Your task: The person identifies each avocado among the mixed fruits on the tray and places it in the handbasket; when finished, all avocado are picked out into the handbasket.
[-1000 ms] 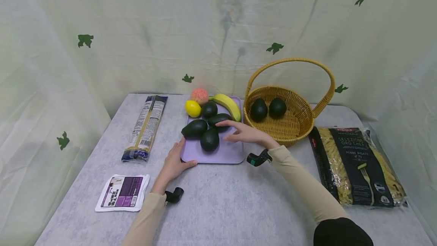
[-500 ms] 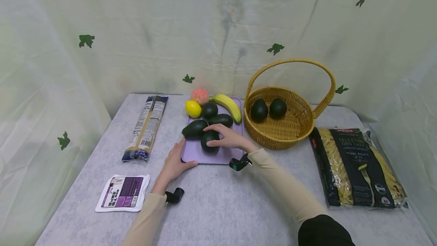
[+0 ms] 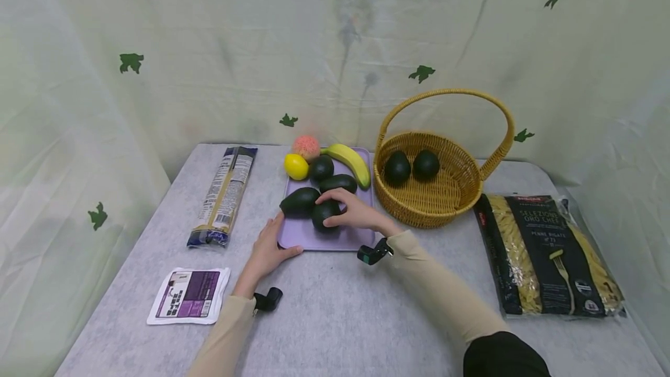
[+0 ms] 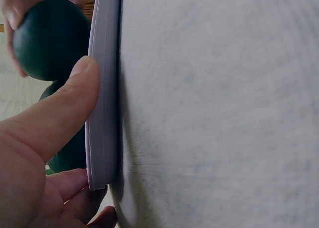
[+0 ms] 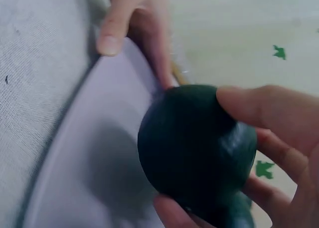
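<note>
My right hand point(image 3: 354, 212) grips a dark green avocado point(image 5: 192, 153) over the front part of the lilac tray point(image 3: 303, 241), thumb on one side and fingers on the other. A shadow lies on the tray beside this avocado in the right wrist view. My left hand point(image 3: 265, 256) holds the tray's front left corner, its thumb point(image 4: 82, 88) on the front rim and its fingers at the left side. Another avocado point(image 3: 300, 202) lies touching or close to the gripped one. Behind them on the tray are two more avocados point(image 3: 338, 183) and a banana point(image 3: 349, 162).
A lemon point(image 3: 296, 166) and a pink round fruit point(image 3: 306, 148) sit at the tray's back left. The wicker basket point(image 3: 429, 214) with two avocados stands right of the tray. Around lie a penne bag point(image 3: 549, 255), a long packet point(image 3: 222, 196) and a white-purple pouch point(image 3: 188, 295).
My right hand has come left from over the tray's right side onto the front avocado and gripped it. The avocado has shifted slightly right. My left hand has stayed at the corner.
</note>
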### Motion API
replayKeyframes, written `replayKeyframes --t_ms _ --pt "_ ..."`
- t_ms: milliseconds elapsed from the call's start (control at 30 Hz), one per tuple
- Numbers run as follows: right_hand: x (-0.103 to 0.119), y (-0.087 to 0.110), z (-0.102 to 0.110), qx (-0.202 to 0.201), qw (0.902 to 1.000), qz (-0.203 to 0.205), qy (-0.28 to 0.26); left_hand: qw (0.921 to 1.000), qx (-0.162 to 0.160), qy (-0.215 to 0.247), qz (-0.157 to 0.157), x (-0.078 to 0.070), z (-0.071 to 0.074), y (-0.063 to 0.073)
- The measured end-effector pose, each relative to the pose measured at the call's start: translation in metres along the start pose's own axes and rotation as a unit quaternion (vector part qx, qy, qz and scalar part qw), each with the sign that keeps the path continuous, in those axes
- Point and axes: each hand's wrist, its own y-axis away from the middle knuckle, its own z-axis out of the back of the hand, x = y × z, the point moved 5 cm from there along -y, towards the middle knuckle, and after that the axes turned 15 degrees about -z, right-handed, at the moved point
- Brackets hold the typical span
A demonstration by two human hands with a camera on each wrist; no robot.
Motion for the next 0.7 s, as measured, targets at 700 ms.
replayKeyframes --t_ms 700 --pt "-0.027 0.069 0.106 -0.033 0.9926 -0.031 -0.113 0.9999 -0.005 0.002 -0.012 0.001 0.000 -0.001"
